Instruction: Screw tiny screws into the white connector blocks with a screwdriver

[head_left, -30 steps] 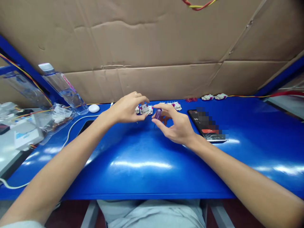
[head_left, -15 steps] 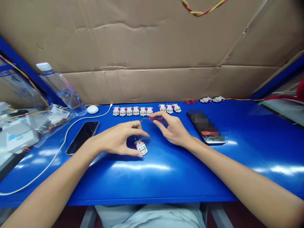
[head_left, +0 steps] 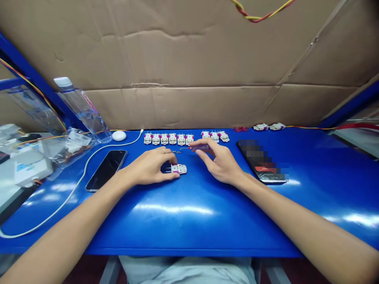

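My left hand [head_left: 154,165] grips a small white-and-magenta plug [head_left: 180,169] between thumb and fingers. The plug lies on the blue table [head_left: 189,228], its metal pins pointing left under my palm. In my right hand [head_left: 220,161] is a screwdriver [head_left: 199,148] with a clear reddish handle, held between thumb and fingers. Its tip points left, close to several small dark screws [head_left: 177,152] on the table. Behind both hands stand several similar plugs [head_left: 164,138] in a row, with another group of plugs [head_left: 214,136] to their right.
A phone [head_left: 106,169] and a white cable [head_left: 85,167] lie on the left. A bottle [head_left: 85,108], a plastic bag [head_left: 74,148] and white boxes [head_left: 32,167] stand farther left. Another phone [head_left: 272,176] lies right of my right hand. A cardboard wall [head_left: 189,59] closes the back.
My left hand has closed on the plug and turned it, so its pins now point left instead of away. My right hand keeps the screwdriver near the screws.
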Motion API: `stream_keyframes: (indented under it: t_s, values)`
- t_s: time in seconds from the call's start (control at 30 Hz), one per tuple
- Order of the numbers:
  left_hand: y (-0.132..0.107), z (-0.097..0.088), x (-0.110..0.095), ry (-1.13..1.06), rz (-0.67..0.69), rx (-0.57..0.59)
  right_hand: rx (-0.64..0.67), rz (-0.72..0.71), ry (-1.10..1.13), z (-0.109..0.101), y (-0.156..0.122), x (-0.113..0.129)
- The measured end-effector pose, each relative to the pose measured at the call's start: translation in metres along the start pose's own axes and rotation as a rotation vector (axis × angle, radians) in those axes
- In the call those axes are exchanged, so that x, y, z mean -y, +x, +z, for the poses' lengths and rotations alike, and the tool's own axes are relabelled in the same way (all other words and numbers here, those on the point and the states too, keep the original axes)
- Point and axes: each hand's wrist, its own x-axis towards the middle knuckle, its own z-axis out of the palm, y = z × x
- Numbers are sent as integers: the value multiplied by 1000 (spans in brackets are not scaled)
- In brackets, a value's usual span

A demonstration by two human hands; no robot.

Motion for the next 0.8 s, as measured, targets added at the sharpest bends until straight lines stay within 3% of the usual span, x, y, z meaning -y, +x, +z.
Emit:
stream_keyframes:
  t_s: [0.33, 0.5, 0.8]
  values:
    - [4, 12, -2, -107, -100, -232, -76, -124, 119, -9, -5, 16]
    - [6, 16, 2, -170, -18, -330, -82, -158, 150, -7, -8, 21]
    - [7, 17, 1, -161, 91, -369, -79, -172, 171, -3, -11, 20]
